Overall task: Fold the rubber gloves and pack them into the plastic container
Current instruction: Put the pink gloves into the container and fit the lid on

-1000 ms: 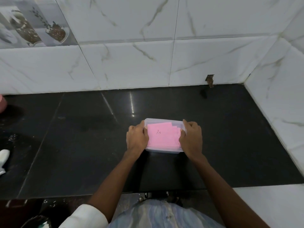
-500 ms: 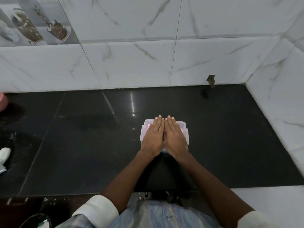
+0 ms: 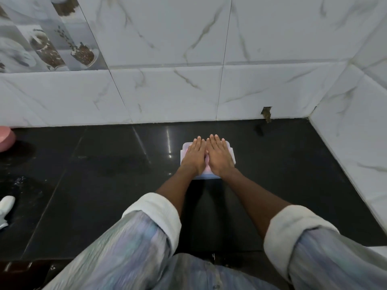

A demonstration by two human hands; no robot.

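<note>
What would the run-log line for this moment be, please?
left hand: flat on container | right hand: flat on container | gloves: pink barely visible

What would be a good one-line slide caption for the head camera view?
Both hands, left and right, press flat on the lidded plastic container on the black countertop.

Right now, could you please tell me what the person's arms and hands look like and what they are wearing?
Both hands, left and right, are bare: no gloves, rings or watch show. Each arm wears a loose shirt sleeve streaked pale blue, lilac and green, rolled back to a thick white cuff below the elbow, leaving the forearms bare.
</note>
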